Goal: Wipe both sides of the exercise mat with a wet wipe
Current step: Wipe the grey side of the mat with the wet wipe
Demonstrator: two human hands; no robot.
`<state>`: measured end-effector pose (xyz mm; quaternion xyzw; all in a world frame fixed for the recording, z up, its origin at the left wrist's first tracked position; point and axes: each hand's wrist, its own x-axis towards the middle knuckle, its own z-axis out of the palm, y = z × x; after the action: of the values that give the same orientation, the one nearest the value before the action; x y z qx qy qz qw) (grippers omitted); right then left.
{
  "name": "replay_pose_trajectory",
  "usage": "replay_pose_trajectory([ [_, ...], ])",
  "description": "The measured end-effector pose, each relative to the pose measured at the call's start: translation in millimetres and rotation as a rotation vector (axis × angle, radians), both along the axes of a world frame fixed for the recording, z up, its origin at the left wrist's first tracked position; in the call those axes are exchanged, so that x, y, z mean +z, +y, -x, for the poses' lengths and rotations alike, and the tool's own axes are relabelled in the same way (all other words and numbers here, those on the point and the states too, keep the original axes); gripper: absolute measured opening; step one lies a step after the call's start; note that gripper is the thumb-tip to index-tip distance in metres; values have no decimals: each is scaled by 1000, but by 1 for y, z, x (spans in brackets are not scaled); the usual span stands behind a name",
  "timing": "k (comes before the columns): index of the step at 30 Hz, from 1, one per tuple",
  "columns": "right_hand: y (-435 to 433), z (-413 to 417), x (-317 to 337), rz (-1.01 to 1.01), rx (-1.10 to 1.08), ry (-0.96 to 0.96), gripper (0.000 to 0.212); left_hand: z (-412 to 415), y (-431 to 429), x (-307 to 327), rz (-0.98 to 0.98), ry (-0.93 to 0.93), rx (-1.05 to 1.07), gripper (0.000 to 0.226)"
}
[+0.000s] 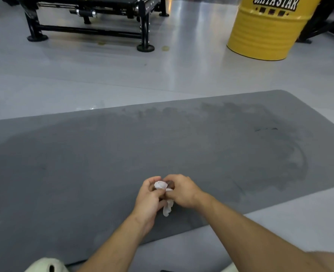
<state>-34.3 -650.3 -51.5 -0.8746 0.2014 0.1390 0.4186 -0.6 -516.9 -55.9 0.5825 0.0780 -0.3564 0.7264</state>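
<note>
Between the fingers (149,181), bunched wet wipe (160,185)

Glossy grey floor (103,75), black equipment frame (87,30), yellow drum (264,36) behind.

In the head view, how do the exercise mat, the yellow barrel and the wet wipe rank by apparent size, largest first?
1. exercise mat
2. yellow barrel, cut off at the top edge
3. wet wipe, crumpled, partly hidden

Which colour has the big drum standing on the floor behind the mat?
Yellow, with a black-and-white label; the drum shows in the head view, upper right.
</note>
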Motion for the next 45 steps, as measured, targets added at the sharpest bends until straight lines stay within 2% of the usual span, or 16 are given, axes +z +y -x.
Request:
replay_pose_trajectory([
  [4, -8, -7, 0, -23, -195, -33, 13, -9, 4, 2, -96, -26, 11, 30],
  [8, -14, -9, 2, -79, -330, -67, 23, -15, 8, 7, -98, 103, -112, 27],
  [12, -9, -16, 6, -209, -467, -137, 38, -11, -1, 11, -94, 90, -276, 30],
  [14, -9, -22, 5, -308, -580, -161, 42, -10, -9, 9, -122, 53, -248, 26],
  [17, -15, -29, 7, -475, -641, -123, 33, -16, -15, 6, -152, -6, -141, 8],
  [19, -18, -34, 10, -567, -642, -97, 25, -23, -18, 5, -150, 3, -61, 13],
  [25, -22, -42, 4, -430, -614, -95, 10, -35, -21, 3, -45, 140, 134, 17],
  [27, -23, -42, 1, -395, -624, -103, 11, -35, -22, 1, -60, 121, 127, 19],
  [30, -22, -41, -2, -415, -635, -98, 15, -34, -20, 0, -85, 68, 60, 38],
  [32, -23, -41, -2, -371, -633, -107, 15, -33, -20, 1, -103, 35, -11, 43],
  [34, -24, -40, 0, -324, -657, -152, 14, -31, -20, 3, -103, 18, -91, 36],
  [38, -24, -40, 3, -323, -720, -217, 12, -25, -21, 1, -180, -53, -192, 3],
  [42, -20, -38, 4, -333, -765, -242, 10, -26, -16, -6, -290, -64, -109, 16],
  [45, -23, -32, 5, -298, -836, -281, 9, -31, -12, -7, -327, -80, -14, 11],
])
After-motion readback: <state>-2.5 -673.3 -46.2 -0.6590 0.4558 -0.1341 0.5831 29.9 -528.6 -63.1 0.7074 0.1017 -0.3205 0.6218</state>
